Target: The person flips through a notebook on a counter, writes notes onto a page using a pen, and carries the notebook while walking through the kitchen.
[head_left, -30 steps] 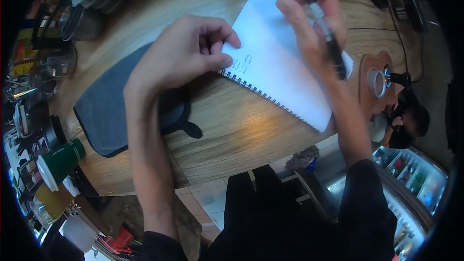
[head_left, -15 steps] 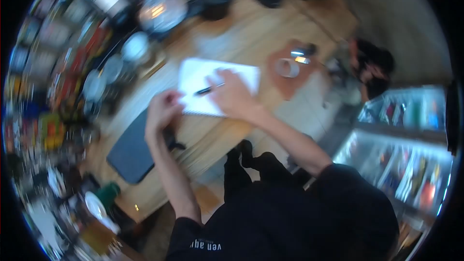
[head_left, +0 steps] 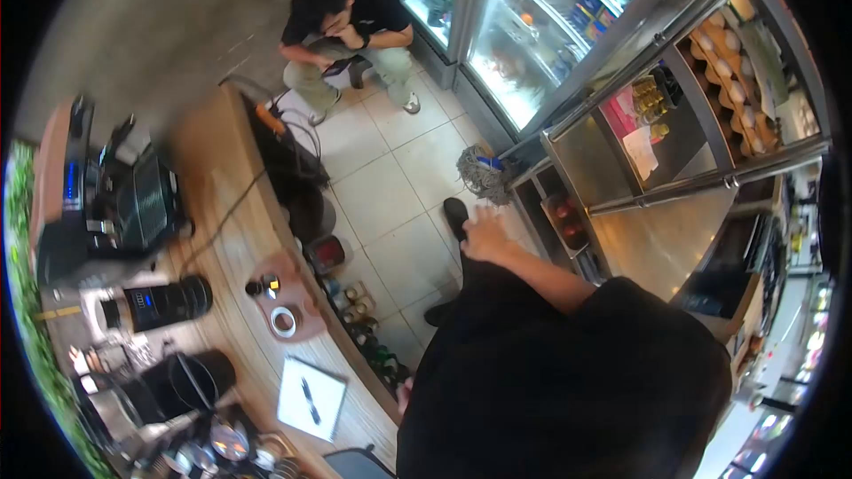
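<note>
My right hand (head_left: 486, 236) is held out in front of my body above the tiled floor, fingers apart, with nothing in it. Only a small part of my left hand (head_left: 405, 395) shows beside my dark shirt, near the counter's edge; its fingers are hidden. On the wooden counter lies a white spiral notebook (head_left: 293, 395) with a black pen (head_left: 311, 401) resting across its page. Neither hand touches them.
A person (head_left: 351, 31) squats ahead on the tiles. Lit glass fridges (head_left: 532, 44), a mop head (head_left: 484, 176) and a steel shelf with egg trays (head_left: 723, 71) stand to the right. Along the counter (head_left: 213, 239) are a brown mat (head_left: 306, 315), a grinder (head_left: 169, 303) and a cable.
My view has swung right, away from the counter. My right hand has left the notebook and pen, which now lie there untouched. My left hand has dropped to my side.
</note>
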Demonstrator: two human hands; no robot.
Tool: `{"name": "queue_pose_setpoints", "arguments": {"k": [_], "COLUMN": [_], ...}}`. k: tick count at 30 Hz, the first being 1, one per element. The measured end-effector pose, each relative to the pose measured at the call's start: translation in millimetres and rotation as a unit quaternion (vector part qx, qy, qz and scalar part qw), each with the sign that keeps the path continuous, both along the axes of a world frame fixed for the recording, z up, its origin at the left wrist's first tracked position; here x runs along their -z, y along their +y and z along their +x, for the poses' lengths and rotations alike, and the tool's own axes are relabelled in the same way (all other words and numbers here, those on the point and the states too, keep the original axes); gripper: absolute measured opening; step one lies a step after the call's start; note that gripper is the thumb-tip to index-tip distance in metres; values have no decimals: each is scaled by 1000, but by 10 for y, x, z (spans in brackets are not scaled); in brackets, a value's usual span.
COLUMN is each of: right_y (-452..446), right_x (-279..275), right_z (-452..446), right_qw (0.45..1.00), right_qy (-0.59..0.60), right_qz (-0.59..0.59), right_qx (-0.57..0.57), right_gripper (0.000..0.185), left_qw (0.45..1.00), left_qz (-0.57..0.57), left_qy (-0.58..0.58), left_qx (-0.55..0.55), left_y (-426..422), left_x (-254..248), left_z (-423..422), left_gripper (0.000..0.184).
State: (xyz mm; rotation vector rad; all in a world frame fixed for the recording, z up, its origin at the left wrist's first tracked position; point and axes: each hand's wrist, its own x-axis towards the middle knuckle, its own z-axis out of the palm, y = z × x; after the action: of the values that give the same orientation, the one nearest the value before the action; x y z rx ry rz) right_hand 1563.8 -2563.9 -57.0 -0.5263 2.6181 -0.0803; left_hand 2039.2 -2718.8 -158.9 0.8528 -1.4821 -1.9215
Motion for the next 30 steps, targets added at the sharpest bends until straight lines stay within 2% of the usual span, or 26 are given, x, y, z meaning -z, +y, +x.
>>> {"name": "queue_pose_setpoints", "arguments": {"k": [2, 3, 4, 5, 6, 7, 8, 9, 10, 11, 13, 14, 16, 17, 18, 20, 21, 22, 24, 26, 28, 30], "right_y": [188, 248, 266, 264, 299, 326, 380, 416, 444, 455, 544, 563, 620, 628, 603, 519, 506, 513, 478, 403, 363, 332], "right_x": [-28, 36, 214, 578, 975, 1397, 1655, 1623, 1598, 1514, 1554, 1739, 2168, 2281, 2391, 2544, 2666, 2786, 2968, 3061, 3084, 3096], "right_z": [-546, -785, -980, -1096, -1244, -1403, -1590, -1721, -1821, -1874, -2200, -2220, -2049, -1991, -1931, -1895, -1953, -2028, -2217, -2212, -2192, -2152], "right_qw": [987, 974, 971, 966, 961, 936, 917, 865, 863, 854, 847, 843, 824, 816, 824, 855, 846, 859, 863, 868, 882, 886], "right_qy": [-119, -173, -179, -212, -241, -329, -398, -493, -474, -493, -501, -507, -499, -509, -465, -370, -378, -356, -326, -302, -277, -270], "right_qz": [-41, -66, -75, -50, -21, -3, 1, 63, 141, 135, 142, 142, 184, 189, 213, 237, 249, 221, 183, 178, 168, 162], "right_qx": [100, 133, 140, 138, 136, 129, 19, 61, 105, 101, 107, 113, 196, 198, 244, 276, 281, 295, 340, 352, 342, 342], "right_gripper": [59, 59, 59, 59, 59, 68, 77, 81, 92, 92, 105, 105, 117, 117, 118, 115, 115, 109, 102, 100, 100, 100], "left_qw": [973, 940, 895, 890, 832, 763, 777, 768, 737, 693, 594, 543, 442, 402, 379, 376, 387, 409, 391, 426, 486, 446], "left_qz": [-100, -151, -198, -206, -229, -251, -218, -198, -187, -177, -151, -130, -94, -84, -85, -108, -135, -180, -112, -137, -177, -189], "left_qy": [-192, -286, -376, -381, -479, -568, -565, -581, -614, -651, -711, -731, -755, -760, -759, -743, -723, -722, -763, -773, -718, -757], "left_qx": [77, 108, 135, 141, 162, 177, 173, 183, 213, 254, 345, 392, 476, 503, 523, 543, 556, 528, 502, 451, 466, 440], "left_y": [-31, -39, -46, -115, -179, -235, -246, -206, -187, -153, -62, -8, 112, 162, 176, 81, 54, 60, 7, -70, -236, -95], "left_x": [-301, -439, -577, -737, -862, -953, -1032, -1020, -953, -884, -608, -453, -59, 157, 420, 1001, 1292, 1480, 1789, 2048, 2177, 1980], "left_z": [-750, -1130, -1522, -1915, -2361, -2845, -3280, -3624, -3941, -4216, -4694, -4908, -5221, -5297, -5384, -5411, -5396, -5549, -6112, -6259, -6092, -6473], "left_gripper": [19, 21, 24, 24, 27, 32, 36, 36, 40, 47, 67, 78, 101, 113, 125, 138, 152, 143, 140, 114, 113, 108]}}
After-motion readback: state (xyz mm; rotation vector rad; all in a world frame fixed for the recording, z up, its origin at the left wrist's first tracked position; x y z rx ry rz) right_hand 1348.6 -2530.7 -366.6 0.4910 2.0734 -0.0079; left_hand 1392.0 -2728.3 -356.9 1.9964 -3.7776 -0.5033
